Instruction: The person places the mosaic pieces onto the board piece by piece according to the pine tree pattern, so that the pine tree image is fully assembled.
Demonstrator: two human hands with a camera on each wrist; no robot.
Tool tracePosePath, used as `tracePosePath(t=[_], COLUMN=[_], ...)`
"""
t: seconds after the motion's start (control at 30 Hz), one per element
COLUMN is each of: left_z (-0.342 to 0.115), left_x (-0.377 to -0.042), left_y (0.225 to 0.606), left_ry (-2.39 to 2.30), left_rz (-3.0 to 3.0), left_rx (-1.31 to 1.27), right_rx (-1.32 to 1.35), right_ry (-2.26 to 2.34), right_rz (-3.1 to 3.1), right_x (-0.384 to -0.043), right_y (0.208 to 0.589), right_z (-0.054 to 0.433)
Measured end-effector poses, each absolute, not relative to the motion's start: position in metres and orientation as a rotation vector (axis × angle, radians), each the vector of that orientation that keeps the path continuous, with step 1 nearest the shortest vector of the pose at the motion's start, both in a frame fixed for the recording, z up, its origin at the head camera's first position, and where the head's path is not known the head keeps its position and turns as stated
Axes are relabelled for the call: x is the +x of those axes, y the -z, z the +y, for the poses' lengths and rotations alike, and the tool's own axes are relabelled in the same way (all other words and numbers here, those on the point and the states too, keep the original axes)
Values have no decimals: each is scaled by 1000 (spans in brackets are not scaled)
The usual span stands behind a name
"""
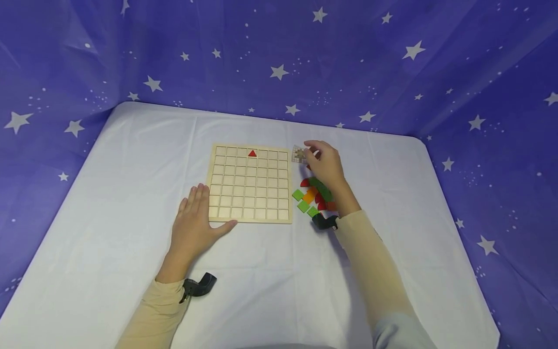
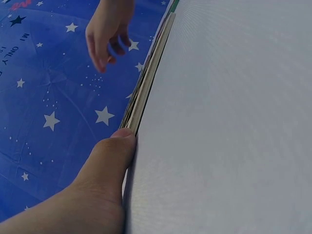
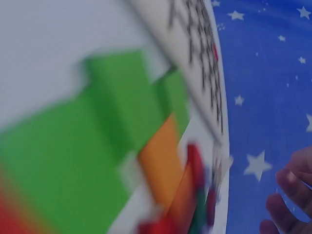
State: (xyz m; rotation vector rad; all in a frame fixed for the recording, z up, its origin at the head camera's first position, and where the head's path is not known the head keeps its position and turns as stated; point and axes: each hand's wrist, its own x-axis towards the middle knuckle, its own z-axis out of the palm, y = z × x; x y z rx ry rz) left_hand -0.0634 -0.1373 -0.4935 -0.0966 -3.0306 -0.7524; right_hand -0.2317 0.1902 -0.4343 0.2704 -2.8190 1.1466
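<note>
My left hand (image 1: 193, 225) rests at the near left corner of a wooden grid board (image 1: 210, 167), fingers straight along its left side. In the left wrist view its thumb (image 2: 109, 156) touches the board's edge. A red triangle (image 1: 252, 153) lies in a far-row square. My right hand (image 1: 326, 162) is above the table, right of the board, fingers loosely bent and nothing visible in them. Beside its fingertips lies a small clear patterned piece (image 1: 298, 154). Below the hand are green squares (image 1: 303, 206), an orange piece (image 1: 310, 195) and red pieces (image 1: 304, 182), partly hidden by the wrist.
A white cloth (image 1: 257, 291) covers the table. Purple-blue sheets with stars (image 1: 279, 72) hang behind and at the sides. Each wrist carries a black camera mount, one by the left sleeve (image 1: 199, 285), the other beside the loose pieces (image 1: 324, 222).
</note>
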Motion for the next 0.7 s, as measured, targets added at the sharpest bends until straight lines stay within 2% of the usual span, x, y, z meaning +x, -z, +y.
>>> tracePosePath(t=[0.23,0.47,0.7], left_z=[-138,-139,-139], left_x=[-64,-65,-62], left_y=[494,496,495], left_ry=[753,779,773], left_rz=[-3030,-3028,-3031], left_rx=[-101,-115,-106], right_rx=[164,94,77], right_ry=[-1077,-1110,-1077], right_rz=[-2872,-2842,-2845], right_x=[-211,-202,-194], right_y=[439,460,476], right_z=[234,281,308])
